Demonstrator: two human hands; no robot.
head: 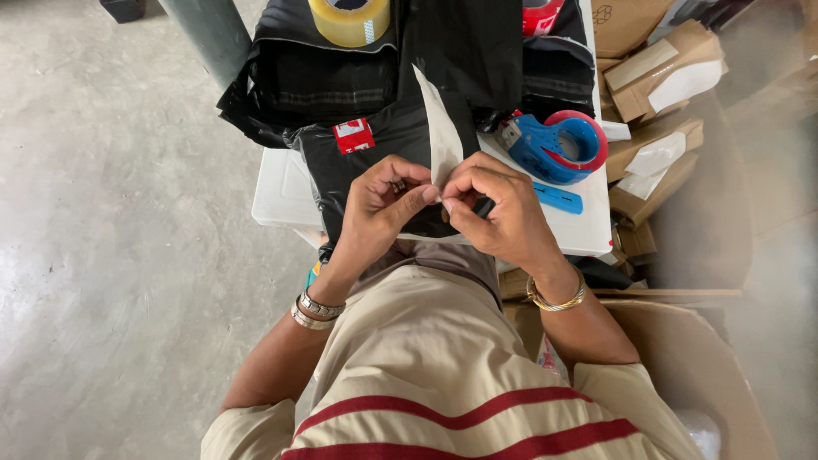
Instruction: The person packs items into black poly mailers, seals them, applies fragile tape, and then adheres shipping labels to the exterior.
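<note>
White paper strip [442, 136] pinched at its lower end by left hand [383, 204] and right hand [503, 209], upright over black bag [375, 158] on white counter [277, 192], blue tape dispenser [558, 146] beside.

Both hands meet over the near edge of a small white table [277, 200]. The left hand [381, 203] and right hand [498, 204] pinch the lower end of a white paper strip [443, 136] between fingertips. Black plastic bags [366, 145] lie beneath. A blue tape dispenser [558, 146] sits by the right edge, a yellowish tape roll [349, 21] at the far edge.
</note>
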